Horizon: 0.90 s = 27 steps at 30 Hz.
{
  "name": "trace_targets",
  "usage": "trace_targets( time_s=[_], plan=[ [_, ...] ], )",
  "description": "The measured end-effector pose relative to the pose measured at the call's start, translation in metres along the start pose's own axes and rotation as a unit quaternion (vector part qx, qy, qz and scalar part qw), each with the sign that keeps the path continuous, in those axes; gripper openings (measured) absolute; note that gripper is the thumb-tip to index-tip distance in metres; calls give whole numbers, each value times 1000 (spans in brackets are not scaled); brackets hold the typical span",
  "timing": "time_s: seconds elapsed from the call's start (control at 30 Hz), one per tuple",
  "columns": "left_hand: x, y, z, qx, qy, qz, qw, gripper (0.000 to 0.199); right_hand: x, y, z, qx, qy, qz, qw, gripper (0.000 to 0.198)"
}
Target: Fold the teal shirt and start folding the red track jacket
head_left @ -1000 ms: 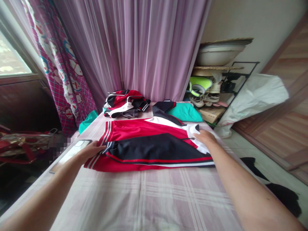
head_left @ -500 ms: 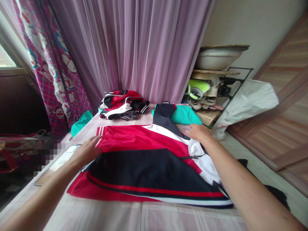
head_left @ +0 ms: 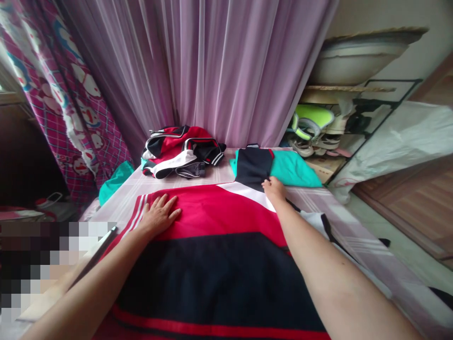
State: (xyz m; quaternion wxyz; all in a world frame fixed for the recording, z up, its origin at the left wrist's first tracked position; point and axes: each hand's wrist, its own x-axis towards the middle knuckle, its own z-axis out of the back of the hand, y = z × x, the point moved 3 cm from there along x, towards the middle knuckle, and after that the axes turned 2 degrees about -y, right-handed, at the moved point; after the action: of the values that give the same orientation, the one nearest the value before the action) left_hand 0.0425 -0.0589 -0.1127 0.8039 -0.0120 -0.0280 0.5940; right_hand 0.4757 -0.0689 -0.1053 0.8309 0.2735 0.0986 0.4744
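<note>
A red, black and white jacket (head_left: 212,278) lies spread over the table in front of me. My left hand (head_left: 160,217) rests flat on its red part beside the striped hem, fingers spread. At the far side, my right hand (head_left: 274,189) has its fingers closed on the edge of the dark sleeve (head_left: 253,170). That sleeve stretches away from me, its cuff overlapping a folded teal cloth (head_left: 295,167). The near part of the jacket runs out of view at the bottom, and my right forearm hides some of the white panel.
A heap of red, black and white clothing (head_left: 182,151) sits at the far left of the table, before a purple curtain (head_left: 219,71). Another teal cloth (head_left: 115,184) hangs at the left edge. To the right stands a rack with shoes (head_left: 314,141) and a basin (head_left: 357,59).
My left hand has moved from the hem onto the red fabric and flattened. My right hand has shifted left and taken the sleeve's edge; the sleeve lies straighter. The view has moved closer.
</note>
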Motion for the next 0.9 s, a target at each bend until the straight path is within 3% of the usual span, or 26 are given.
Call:
trace_targets(
  time_s=[0.2,0.33,0.47,0.57,0.67,0.8,0.9],
  plan=[
    [2,-6,-1,10,33,10,999,68,-18,2,2,-1,-71,13,997,52],
    [7,-8,4,12,47,6,999,69,-44,15,18,-8,-30,94,995,62],
    [2,-12,16,2,35,1,999,63,-86,13,39,-86,7,161,983,62],
    [-32,-30,31,-5,-37,-53,998,57,-130,15,52,-91,16,234,968,51],
    [-92,-61,37,-10,-73,-126,989,51,-188,34,52,-62,39,295,953,48],
    [-159,-86,25,0,-108,-79,991,49,-264,76,24,-45,123,329,935,52],
    [-173,-90,11,-12,-101,-42,994,52,-295,94,1,-45,170,352,919,54]
  ],
)
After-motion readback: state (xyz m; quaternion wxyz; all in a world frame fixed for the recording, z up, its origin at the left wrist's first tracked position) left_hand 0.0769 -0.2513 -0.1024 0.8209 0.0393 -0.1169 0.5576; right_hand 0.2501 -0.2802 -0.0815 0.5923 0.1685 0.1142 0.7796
